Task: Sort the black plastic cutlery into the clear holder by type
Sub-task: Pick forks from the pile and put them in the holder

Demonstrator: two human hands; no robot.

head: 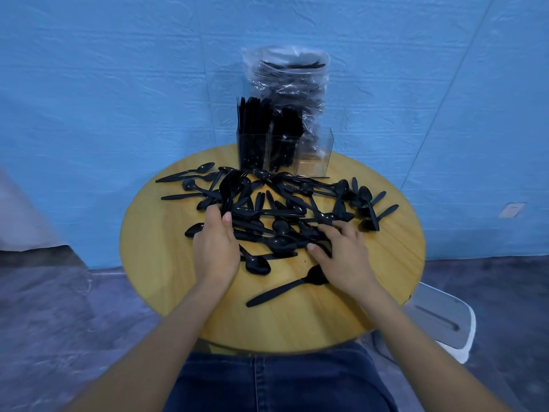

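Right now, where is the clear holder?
In the head view, the clear holder stands at the round table's far edge, behind the cutlery pile, before a plastic bag.

Round wooden table (166,263): scattered black cutlery (285,209), clear holder (285,153), bagged cutlery (292,84) behind.
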